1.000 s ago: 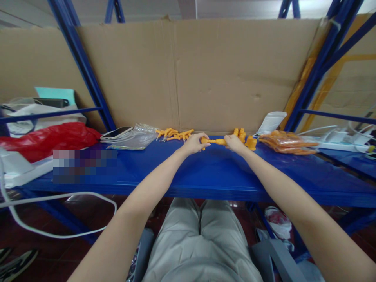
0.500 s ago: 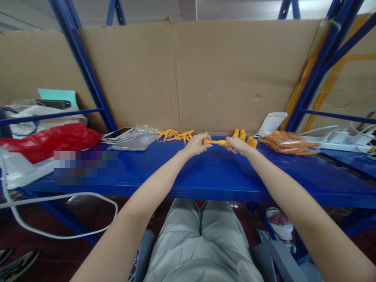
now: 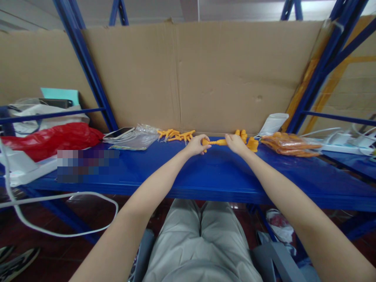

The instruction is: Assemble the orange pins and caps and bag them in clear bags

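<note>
An orange plastic figure with a ridged middle (image 3: 217,142) lies level between my two hands, just above the blue shelf. My left hand (image 3: 197,145) is closed on its left end, and my right hand (image 3: 235,143) grips the right end. Fingers hide both ends, so its exact kind is unclear. Left of my left hand lie several orange branching pieces with small chains (image 3: 176,135). Close behind and beside my right hand stand more chunky orange pieces (image 3: 252,144).
A clear plastic bag (image 3: 139,139) and a phone (image 3: 125,132) with a white cable lie left. Bagged orange pieces (image 3: 289,144) and a white power strip (image 3: 349,147) are at right. A red bag (image 3: 53,139) sits far left. Cardboard (image 3: 217,78) walls the back of the blue shelf (image 3: 211,172).
My right hand has shifted slightly left and turned on the orange figure, showing more of its back. The ridged middle shows more clearly. My left hand keeps its hold.
</note>
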`<move>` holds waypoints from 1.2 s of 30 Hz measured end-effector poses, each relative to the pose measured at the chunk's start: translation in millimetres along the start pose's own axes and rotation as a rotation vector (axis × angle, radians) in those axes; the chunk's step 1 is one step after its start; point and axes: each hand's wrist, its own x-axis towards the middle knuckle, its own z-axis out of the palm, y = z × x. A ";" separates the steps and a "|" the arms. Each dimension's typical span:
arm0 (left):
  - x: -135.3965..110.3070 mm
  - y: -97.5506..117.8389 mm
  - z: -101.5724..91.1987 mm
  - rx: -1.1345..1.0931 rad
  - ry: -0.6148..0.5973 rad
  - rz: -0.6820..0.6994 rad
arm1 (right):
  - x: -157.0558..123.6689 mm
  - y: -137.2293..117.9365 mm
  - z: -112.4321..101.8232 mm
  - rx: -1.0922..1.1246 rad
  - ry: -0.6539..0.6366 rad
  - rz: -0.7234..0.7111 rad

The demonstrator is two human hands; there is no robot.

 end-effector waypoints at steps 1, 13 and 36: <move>-0.2 0.6 -0.2 0.009 -0.001 0.009 | 0.4 -0.2 0.1 -0.010 -0.001 0.012; -2.0 2.8 -3.8 0.139 0.014 0.085 | -2.9 -5.6 2.1 0.072 -0.067 0.129; -3.6 4.5 -6.9 0.162 0.045 -0.051 | -15.3 -30.4 -4.8 0.256 -0.118 0.267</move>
